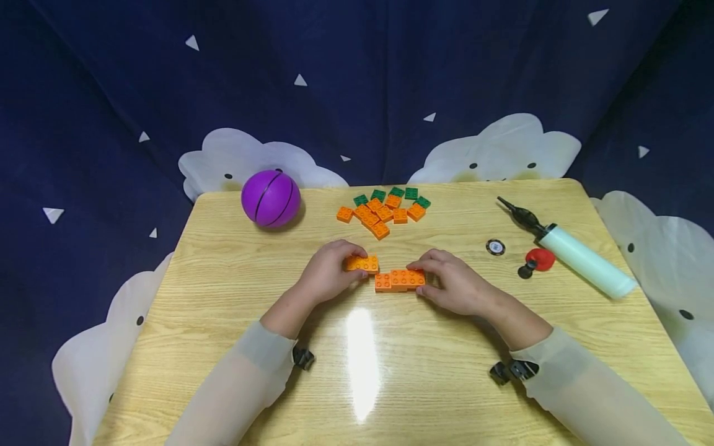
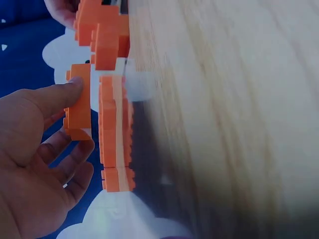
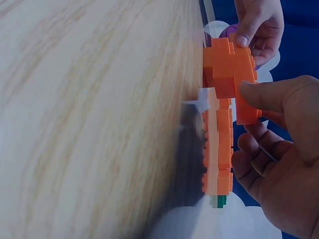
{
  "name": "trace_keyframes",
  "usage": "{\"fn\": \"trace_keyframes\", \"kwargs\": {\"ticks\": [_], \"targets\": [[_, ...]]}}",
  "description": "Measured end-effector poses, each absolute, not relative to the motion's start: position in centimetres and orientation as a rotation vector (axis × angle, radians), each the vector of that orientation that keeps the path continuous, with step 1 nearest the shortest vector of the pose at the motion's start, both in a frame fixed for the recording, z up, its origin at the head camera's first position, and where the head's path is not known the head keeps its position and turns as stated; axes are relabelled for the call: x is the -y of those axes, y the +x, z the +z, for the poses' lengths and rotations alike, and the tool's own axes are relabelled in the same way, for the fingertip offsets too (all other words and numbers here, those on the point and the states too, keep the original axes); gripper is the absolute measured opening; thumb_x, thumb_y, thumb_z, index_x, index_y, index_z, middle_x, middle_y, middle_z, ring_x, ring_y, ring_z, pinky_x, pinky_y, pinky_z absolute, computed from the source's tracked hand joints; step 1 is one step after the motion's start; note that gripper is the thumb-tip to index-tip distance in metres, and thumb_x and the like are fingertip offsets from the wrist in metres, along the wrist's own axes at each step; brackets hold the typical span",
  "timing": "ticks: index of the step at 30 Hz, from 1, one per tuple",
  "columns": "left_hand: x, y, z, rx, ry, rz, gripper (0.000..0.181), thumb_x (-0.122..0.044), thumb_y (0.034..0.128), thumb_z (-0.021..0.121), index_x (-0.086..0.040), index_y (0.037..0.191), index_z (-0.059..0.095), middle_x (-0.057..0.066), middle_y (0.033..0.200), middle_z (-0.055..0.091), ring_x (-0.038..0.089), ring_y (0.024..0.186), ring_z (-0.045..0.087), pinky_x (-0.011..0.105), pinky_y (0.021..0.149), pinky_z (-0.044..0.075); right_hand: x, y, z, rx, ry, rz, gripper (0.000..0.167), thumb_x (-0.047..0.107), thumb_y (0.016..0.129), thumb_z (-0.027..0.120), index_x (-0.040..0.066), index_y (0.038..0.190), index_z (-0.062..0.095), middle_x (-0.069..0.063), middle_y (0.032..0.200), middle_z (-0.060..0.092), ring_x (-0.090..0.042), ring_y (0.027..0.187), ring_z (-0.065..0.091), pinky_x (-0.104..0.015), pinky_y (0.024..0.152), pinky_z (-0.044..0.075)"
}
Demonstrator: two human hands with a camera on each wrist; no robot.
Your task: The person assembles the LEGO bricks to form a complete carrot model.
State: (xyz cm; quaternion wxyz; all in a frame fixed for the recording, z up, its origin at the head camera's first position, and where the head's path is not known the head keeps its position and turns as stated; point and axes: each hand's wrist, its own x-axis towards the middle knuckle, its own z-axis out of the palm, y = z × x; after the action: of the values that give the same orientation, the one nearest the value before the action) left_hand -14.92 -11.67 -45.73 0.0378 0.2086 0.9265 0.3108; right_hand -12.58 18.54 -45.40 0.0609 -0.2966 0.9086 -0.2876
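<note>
My left hand [image 1: 329, 271] pinches a long orange toy brick [image 1: 366, 265] between thumb and fingers; the left wrist view shows this brick [image 2: 79, 107] raised off the table. At the table's middle stands a stepped stack of joined orange bricks [image 1: 383, 283]. My right hand [image 1: 454, 285] grips the long top brick [image 3: 245, 107] of that stack at its right end. In the head view the left brick is just behind and left of the stack; whether they touch, I cannot tell.
Behind the hands lie several loose orange bricks [image 1: 380, 230] and green bricks [image 1: 411, 193]. A purple ball [image 1: 271, 198] sits back left. On the right are a round black-edged chip [image 1: 495, 247], a red disc with a black knob [image 1: 541, 259] and a pale hand pump [image 1: 586, 260].
</note>
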Motion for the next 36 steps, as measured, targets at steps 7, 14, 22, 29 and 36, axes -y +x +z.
{"fn": "trace_keyframes", "kwargs": {"ticks": [7,14,22,29,36], "targets": [[11.3,-14.1,-45.5,-2.821,0.679,1.002,0.028,-0.028,0.0896,0.084,-0.022,0.116,0.074,-0.007,0.119,0.069,0.017,0.116,0.063,0.038,0.106,0.048,-18.6,-12.7,-45.6,-2.745,-0.889,-0.872,0.045,0.019,0.091,0.081,0.016,0.134,0.069,0.001,0.12,0.062,-0.021,0.107,0.059,-0.044,0.094,0.049],[10.8,-13.6,-45.4,-2.789,0.709,1.021,0.03,-0.029,0.0885,0.085,-0.022,0.116,0.074,-0.007,0.118,0.069,0.017,0.115,0.063,0.038,0.104,0.048,-18.6,-12.8,-45.7,-2.749,-0.902,-0.876,0.045,0.02,0.09,0.08,0.015,0.134,0.069,0.001,0.12,0.062,-0.021,0.108,0.059,-0.045,0.096,0.05],[10.2,-13.2,-45.5,-2.767,0.727,0.96,0.031,-0.034,0.0893,0.084,-0.022,0.116,0.074,-0.007,0.119,0.069,0.015,0.115,0.063,0.036,0.104,0.048,-18.5,-12.8,-45.6,-2.752,-0.908,-0.872,0.044,0.019,0.09,0.08,0.015,0.133,0.069,0.0,0.12,0.062,-0.02,0.106,0.059,-0.043,0.093,0.049],[10.0,-12.9,-45.5,-2.763,0.724,0.951,0.034,-0.034,0.0897,0.083,-0.021,0.12,0.074,-0.006,0.116,0.067,0.016,0.109,0.063,0.037,0.099,0.051,-18.4,-12.7,-45.6,-2.754,-0.925,-0.874,0.045,0.018,0.09,0.08,0.014,0.134,0.069,0.0,0.119,0.062,-0.018,0.101,0.058,-0.042,0.09,0.05],[9.7,-12.9,-45.5,-2.725,0.701,0.963,0.034,-0.03,0.0912,0.082,-0.021,0.123,0.074,-0.003,0.122,0.069,0.018,0.116,0.064,0.038,0.103,0.049,-18.4,-12.5,-45.7,-2.755,-0.944,-0.891,0.045,0.018,0.09,0.08,0.015,0.134,0.069,0.0,0.118,0.061,-0.018,0.101,0.059,-0.042,0.09,0.051]]}}
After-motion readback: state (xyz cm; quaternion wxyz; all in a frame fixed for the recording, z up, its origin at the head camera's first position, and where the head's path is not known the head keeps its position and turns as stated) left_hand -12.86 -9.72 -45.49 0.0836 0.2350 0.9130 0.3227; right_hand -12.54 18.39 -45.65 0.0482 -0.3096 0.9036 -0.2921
